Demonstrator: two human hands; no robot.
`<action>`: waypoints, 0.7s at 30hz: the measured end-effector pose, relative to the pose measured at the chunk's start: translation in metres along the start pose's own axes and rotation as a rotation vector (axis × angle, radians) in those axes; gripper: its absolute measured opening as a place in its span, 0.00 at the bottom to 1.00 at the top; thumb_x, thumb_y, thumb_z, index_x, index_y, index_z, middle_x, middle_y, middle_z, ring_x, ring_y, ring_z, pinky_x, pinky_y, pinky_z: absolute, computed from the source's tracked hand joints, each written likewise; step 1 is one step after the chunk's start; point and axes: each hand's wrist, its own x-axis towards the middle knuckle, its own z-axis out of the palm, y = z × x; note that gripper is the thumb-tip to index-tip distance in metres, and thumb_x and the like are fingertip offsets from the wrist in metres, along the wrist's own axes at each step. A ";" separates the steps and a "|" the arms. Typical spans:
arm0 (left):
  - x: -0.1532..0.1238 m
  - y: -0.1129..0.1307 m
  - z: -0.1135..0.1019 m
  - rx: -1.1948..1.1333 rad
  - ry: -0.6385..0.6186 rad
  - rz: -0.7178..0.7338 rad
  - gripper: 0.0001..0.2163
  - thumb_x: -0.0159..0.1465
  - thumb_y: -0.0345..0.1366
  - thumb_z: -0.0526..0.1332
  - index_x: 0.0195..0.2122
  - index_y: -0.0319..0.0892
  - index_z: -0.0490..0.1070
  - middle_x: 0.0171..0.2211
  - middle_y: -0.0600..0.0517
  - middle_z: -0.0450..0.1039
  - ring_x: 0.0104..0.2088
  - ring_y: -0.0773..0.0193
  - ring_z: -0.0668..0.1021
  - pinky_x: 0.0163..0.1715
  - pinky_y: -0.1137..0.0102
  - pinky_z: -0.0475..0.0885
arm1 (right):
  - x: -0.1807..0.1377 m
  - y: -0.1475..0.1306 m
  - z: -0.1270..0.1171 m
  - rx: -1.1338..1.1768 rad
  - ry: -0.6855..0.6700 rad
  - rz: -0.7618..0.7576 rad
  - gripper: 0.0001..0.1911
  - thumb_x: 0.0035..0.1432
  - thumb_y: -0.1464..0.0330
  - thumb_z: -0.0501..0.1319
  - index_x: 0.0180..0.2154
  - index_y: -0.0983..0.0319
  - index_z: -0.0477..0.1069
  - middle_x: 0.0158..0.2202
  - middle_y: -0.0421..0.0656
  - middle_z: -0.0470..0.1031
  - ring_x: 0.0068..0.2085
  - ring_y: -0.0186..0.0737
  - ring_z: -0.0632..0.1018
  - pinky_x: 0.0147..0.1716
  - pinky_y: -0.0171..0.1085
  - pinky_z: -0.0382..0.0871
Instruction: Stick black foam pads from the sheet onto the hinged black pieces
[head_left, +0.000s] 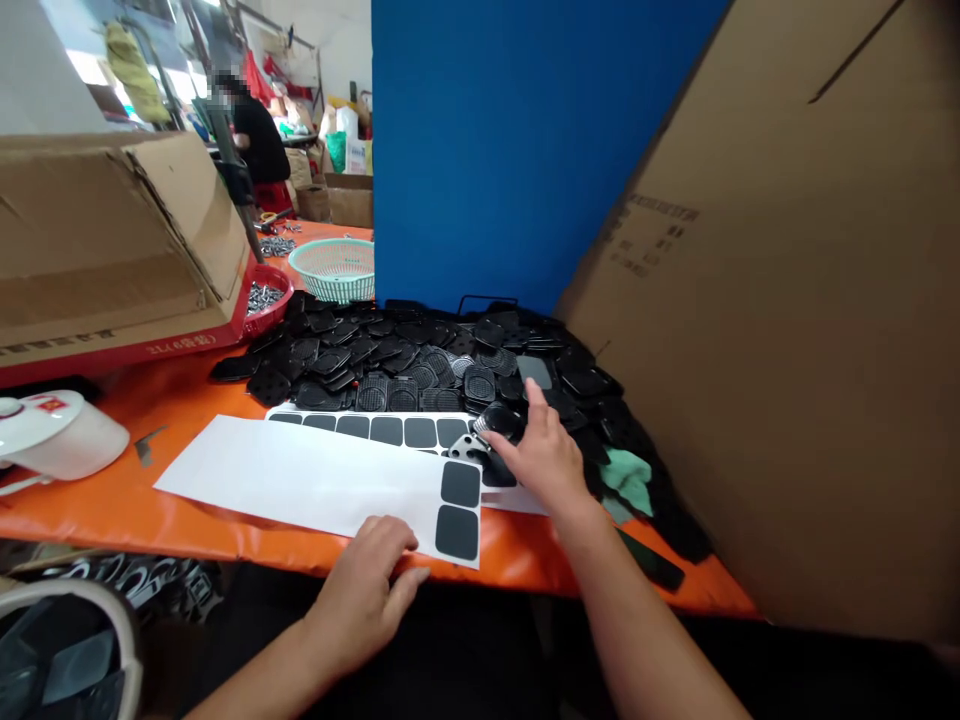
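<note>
My left hand (pixel 367 585) rests at the near edge of the orange table (pixel 187 390), fingers flat on the corner of a white backing sheet (pixel 300 475) that carries two dark grey pads (pixel 459 508). A second sheet (pixel 390 430) behind it holds a row of dark pads. My right hand (pixel 541 455) reaches to the edge of a heap of black plastic parts (pixel 420 355), its fingers pinched on a black part with a metal piece (pixel 480 432).
A blue board (pixel 510 150) and a large cardboard sheet (pixel 787 300) stand behind and right. A cardboard box (pixel 112 230) sits left, with a red basket of screws (pixel 262 298), a green basket (pixel 334 268), a white cap (pixel 56 435). A person (pixel 255 140) works beyond.
</note>
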 end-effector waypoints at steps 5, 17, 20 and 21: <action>0.000 -0.006 0.011 0.118 0.002 0.058 0.05 0.64 0.33 0.56 0.40 0.43 0.68 0.45 0.44 0.69 0.44 0.54 0.70 0.46 0.58 0.68 | 0.030 -0.004 0.011 -0.027 -0.214 0.002 0.62 0.40 0.43 0.68 0.68 0.62 0.43 0.49 0.60 0.72 0.50 0.66 0.73 0.45 0.55 0.65; -0.003 -0.003 0.004 -0.145 0.101 0.039 0.13 0.65 0.37 0.56 0.51 0.44 0.65 0.45 0.43 0.71 0.44 0.55 0.73 0.46 0.59 0.70 | 0.045 0.004 -0.044 0.710 0.373 0.041 0.38 0.53 0.63 0.65 0.62 0.59 0.54 0.38 0.42 0.72 0.36 0.41 0.75 0.41 0.43 0.71; 0.003 0.015 -0.014 -0.349 0.193 -0.045 0.19 0.63 0.39 0.60 0.55 0.45 0.62 0.49 0.43 0.70 0.48 0.55 0.73 0.48 0.62 0.68 | 0.016 -0.021 -0.071 0.830 0.284 -0.096 0.38 0.55 0.65 0.65 0.63 0.55 0.51 0.38 0.41 0.71 0.32 0.39 0.75 0.32 0.40 0.74; 0.006 0.021 -0.019 -0.426 0.197 -0.075 0.21 0.62 0.40 0.62 0.55 0.44 0.62 0.51 0.43 0.69 0.50 0.55 0.72 0.49 0.62 0.68 | 0.003 -0.031 -0.075 0.870 0.217 -0.154 0.38 0.56 0.66 0.65 0.64 0.54 0.50 0.38 0.41 0.71 0.32 0.39 0.75 0.30 0.39 0.74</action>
